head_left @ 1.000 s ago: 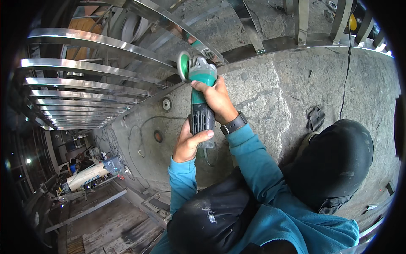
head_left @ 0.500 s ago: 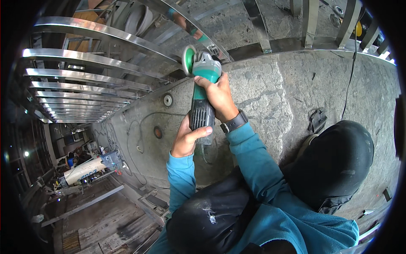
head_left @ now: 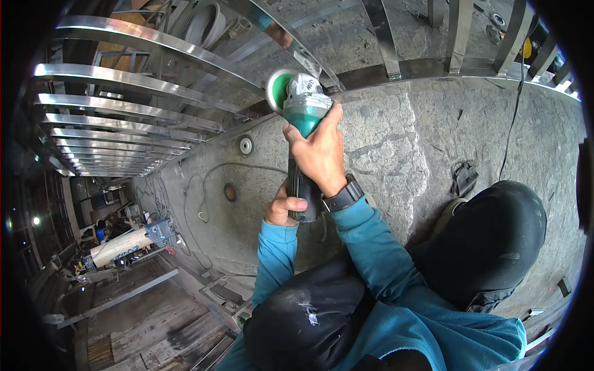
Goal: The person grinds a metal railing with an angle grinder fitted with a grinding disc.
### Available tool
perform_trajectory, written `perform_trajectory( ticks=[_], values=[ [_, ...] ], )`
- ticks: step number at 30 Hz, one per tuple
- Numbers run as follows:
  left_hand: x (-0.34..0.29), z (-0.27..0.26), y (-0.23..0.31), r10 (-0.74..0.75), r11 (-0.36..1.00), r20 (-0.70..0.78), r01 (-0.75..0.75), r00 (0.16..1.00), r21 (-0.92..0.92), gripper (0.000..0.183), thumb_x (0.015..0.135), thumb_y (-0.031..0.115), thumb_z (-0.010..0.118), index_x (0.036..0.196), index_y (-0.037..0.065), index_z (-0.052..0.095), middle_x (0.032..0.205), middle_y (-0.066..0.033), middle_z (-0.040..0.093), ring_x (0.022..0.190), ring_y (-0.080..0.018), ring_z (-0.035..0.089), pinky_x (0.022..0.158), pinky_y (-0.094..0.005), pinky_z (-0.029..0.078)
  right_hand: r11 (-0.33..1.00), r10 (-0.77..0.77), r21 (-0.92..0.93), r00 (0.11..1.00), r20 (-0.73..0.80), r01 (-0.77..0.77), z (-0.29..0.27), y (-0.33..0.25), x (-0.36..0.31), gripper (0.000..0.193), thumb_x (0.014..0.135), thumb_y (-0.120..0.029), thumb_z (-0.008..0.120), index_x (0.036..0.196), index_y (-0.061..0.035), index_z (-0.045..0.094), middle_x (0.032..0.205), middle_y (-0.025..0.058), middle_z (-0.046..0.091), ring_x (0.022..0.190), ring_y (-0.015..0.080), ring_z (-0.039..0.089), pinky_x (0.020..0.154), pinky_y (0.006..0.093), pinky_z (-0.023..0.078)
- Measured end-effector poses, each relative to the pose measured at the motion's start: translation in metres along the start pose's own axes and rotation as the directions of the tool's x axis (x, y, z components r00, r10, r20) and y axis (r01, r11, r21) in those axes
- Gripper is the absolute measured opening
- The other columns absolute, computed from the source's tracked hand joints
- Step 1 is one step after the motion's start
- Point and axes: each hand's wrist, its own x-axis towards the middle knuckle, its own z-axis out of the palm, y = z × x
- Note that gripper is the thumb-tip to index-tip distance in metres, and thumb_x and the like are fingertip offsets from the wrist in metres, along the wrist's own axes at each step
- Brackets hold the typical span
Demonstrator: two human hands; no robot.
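Note:
Both my hands grip a green and black angle grinder (head_left: 304, 117). My right hand (head_left: 323, 151) wraps around its green front body just behind the metal gear head. Lower down, my left hand (head_left: 284, 207) closes around the black rear end, thumb across it. A round disc (head_left: 280, 91), pale at the rim and green inside, sits on the grinder's left side. It is close to the corner of a shiny metal frame (head_left: 247, 86); whether the two touch I cannot tell. The grinder's cord (head_left: 238, 164) runs off left across the floor.
Shiny metal bars (head_left: 124, 102) rise along the left, and more uprights (head_left: 458, 37) stand at the far side. On the concrete floor lie a pale disc (head_left: 246, 146), a brown disc (head_left: 231, 192) and a dark cloth-like scrap (head_left: 464, 178). A thin black cable (head_left: 512, 123) hangs at right.
The grinder has rolled in my hands, so its disc now shows more of its green face. My right hand has turned with it, and my left has shifted slightly right and down.

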Motion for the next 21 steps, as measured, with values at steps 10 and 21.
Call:
perform_trajectory(
  ticks=[10,21],
  values=[
    [0.004,0.035,0.032,0.056,0.948,-0.054,-0.036,0.997,0.318,0.06,0.071,0.02,0.079,0.123,-0.001,0.056,0.101,-0.0047,0.061,0.089,-0.0136,0.059,0.08,-0.027,0.049,0.933,0.078,0.349,0.996,0.04,-0.087,0.007,0.039,0.033,0.064,0.083,-0.02,0.08,0.126,0.0038,0.04,0.104,0.0134,0.061,0.086,0.0177,0.063,0.074,0.0336,0.055],
    [-0.013,0.03,0.026,0.064,0.933,-0.044,-0.044,0.997,0.358,0.065,0.071,0.024,0.078,0.127,-0.002,0.055,0.104,-0.0073,0.063,0.092,-0.0163,0.061,0.083,-0.0289,0.05,0.964,0.023,0.264,0.999,-0.033,-0.014,0.005,0.032,0.007,0.066,0.082,-0.019,0.08,0.127,0.0052,0.038,0.105,0.0171,0.063,0.089,0.0244,0.065,0.079,0.0391,0.055]
  ],
)
